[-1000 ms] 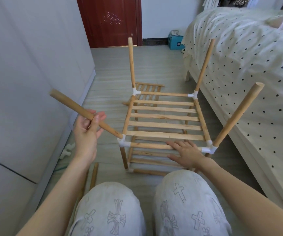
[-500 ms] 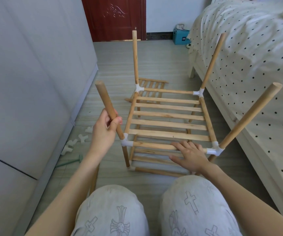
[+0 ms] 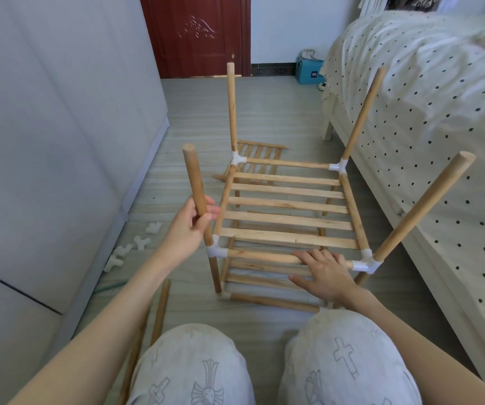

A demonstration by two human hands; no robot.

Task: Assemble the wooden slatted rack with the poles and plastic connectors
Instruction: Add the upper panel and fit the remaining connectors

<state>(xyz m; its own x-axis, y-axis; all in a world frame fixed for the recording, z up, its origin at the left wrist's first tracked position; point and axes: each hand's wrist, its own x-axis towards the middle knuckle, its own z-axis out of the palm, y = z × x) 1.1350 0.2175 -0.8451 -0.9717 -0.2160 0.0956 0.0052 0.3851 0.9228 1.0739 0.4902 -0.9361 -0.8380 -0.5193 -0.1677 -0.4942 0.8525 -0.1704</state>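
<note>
The blue box (image 3: 310, 70) bears a white label; its print is unreadable.

The rack (image 3: 288, 220) stands on the floor (image 3: 264, 112) in a lane between the wardrobe (image 3: 54, 141) on the left and the bed (image 3: 428, 118) on the right. Four poles rise from its corners: near left (image 3: 196, 194), far left (image 3: 231, 106), far right (image 3: 362, 115) and near right (image 3: 422, 209), which leans out close to the bed. Between their tops the space above the slats is open. A floor strip runs along the wardrobe, with loose connectors (image 3: 131, 248) and spare poles (image 3: 159, 311) lying on it. A slat panel (image 3: 260, 154) lies behind the rack; beyond it the floor reaches the door (image 3: 197, 33).
</note>
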